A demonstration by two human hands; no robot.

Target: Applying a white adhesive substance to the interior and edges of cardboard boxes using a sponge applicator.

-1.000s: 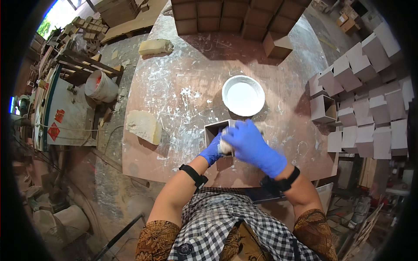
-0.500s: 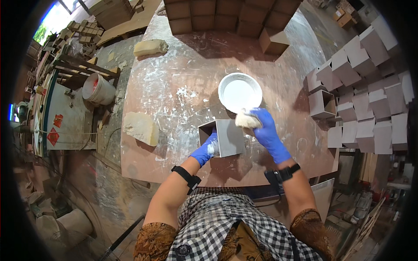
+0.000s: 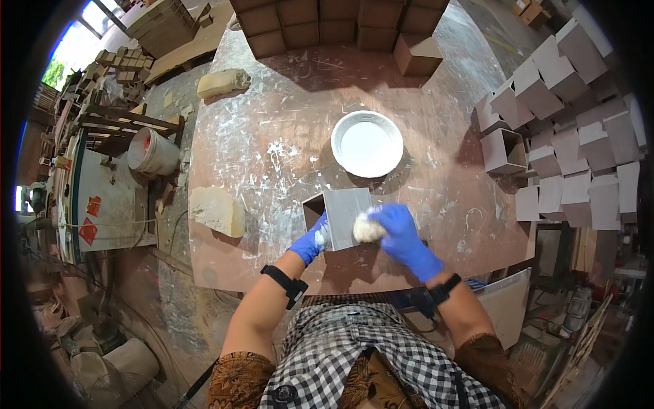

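Observation:
My left hand (image 3: 308,243), in a blue glove smeared with white, reaches into the open left end of a box (image 3: 349,213) and holds it above the table; its fingertips are hidden inside. The box's upper face is coated pale grey, while the inside looks brown. My right hand (image 3: 405,240), also gloved in blue, is closed around a cream sponge (image 3: 368,230). The sponge meets the right edge of the grey face, and motion blurs it slightly. Just beyond the box stands a round basin (image 3: 338,153) of white liquid (image 3: 370,142).
A worn table (image 3: 272,198) bears two foam chunks, one at left (image 3: 216,211) and one farther back (image 3: 223,83). Brown boxes (image 3: 300,28) are stacked at the far edge, with a single box (image 3: 417,56) beside them. Pale boxes (image 3: 565,153) fill the right side. A bucket (image 3: 153,151) stands left.
My right hand has brought the sponge down from near the basin's rim to the box's right edge. The box stays on my left hand, slightly turned.

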